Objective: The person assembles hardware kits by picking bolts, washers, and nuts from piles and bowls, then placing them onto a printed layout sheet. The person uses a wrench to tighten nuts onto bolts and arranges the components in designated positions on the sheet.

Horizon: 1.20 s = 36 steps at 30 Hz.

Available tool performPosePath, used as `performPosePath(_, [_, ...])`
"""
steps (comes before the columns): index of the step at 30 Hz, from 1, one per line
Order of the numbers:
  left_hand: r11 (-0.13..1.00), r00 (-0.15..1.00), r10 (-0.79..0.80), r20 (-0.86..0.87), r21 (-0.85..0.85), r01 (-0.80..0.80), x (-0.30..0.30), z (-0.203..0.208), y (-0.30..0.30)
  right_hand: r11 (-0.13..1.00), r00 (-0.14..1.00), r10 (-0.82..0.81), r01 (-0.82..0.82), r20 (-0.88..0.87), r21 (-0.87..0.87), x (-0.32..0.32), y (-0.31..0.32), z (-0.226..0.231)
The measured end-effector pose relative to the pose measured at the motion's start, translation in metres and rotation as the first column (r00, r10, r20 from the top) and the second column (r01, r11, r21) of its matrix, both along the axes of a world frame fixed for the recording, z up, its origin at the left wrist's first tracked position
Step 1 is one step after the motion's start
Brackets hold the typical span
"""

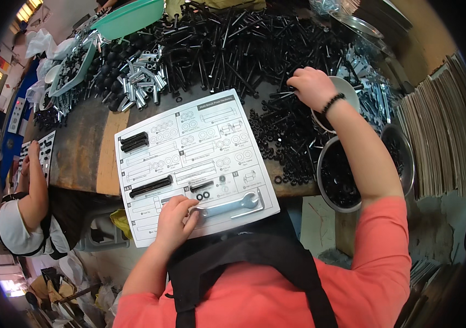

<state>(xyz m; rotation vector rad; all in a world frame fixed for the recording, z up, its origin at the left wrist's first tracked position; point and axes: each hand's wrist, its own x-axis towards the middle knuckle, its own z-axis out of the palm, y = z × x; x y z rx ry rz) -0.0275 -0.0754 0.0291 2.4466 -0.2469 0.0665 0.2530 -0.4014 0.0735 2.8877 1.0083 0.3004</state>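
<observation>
A printed hardware sheet lies on the workbench in front of me, with outlined drawings of parts. On it rest short black bolts, long black bolts, a smaller black bolt, black washers, a silver open-end wrench and a thin hex key. My left hand lies on the sheet's near edge by the wrench's left end, thumb and fingers apart. Over the heap of black bolts, my right hand has its fingers curled together; what they hold, if anything, is hidden.
Metal bowls of black parts and a white bowl stand on the right, near stacked cardboard. Silver sleeves and black nuts lie loose. A green tray sits behind. Another person works at left.
</observation>
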Motion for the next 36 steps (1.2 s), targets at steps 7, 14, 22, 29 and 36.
performPosePath(7, [0.99,0.991,0.123,-0.044,-0.067,-0.125,-0.01,-0.005,0.012,0.678,0.902,-0.327,0.017,-0.281,-0.734,0.053,0.053,-0.026])
performPosePath(14, [0.984,0.989,0.138,-0.053,-0.104,-0.143,-0.013,-0.007,0.02,0.776,0.936,-0.205,-0.022,-0.285,-0.631,0.051,0.052,-0.036])
performPosePath(22, [0.986,0.998,0.041,0.047,-0.165,-0.033,0.017,0.013,0.029,0.972,0.956,-0.19,0.151,-0.226,-0.18,0.043,0.043,-0.01])
performPosePath(29, [0.976,0.996,-0.007,0.086,-0.216,0.025,0.113,0.024,0.011,0.976,0.861,0.047,0.069,-0.506,0.207,0.003,0.088,0.007])
performPosePath(36, [0.995,0.981,-0.089,0.17,0.069,0.078,0.198,0.004,-0.007,0.973,0.656,0.17,0.005,-0.736,0.23,-0.008,0.144,-0.015])
